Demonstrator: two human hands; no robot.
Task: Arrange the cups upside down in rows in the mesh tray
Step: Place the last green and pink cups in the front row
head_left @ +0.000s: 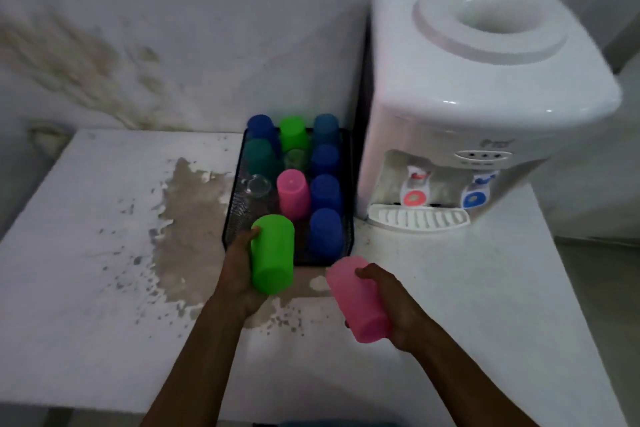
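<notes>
Right hand (394, 305): fingers wrapped around a pink cup (356, 302), tilted, above the bench (86, 253) just in front of the tray.
Left hand (239, 270): fingers closed on a green cup (272, 253), base up, over the tray's near-left corner.
Mesh tray (349, 239): black; upside-down cups in rows, blue ones (325, 232) along the right side.
Water dispenser (478, 107): white, just right of the tray.

Before you, the white surface (86, 253) fills the lower frame, its paint worn bare in a brown patch left of centre. On it stand the black mesh tray (349, 184) at centre and a white water dispenser (485, 114) at upper right.
</notes>
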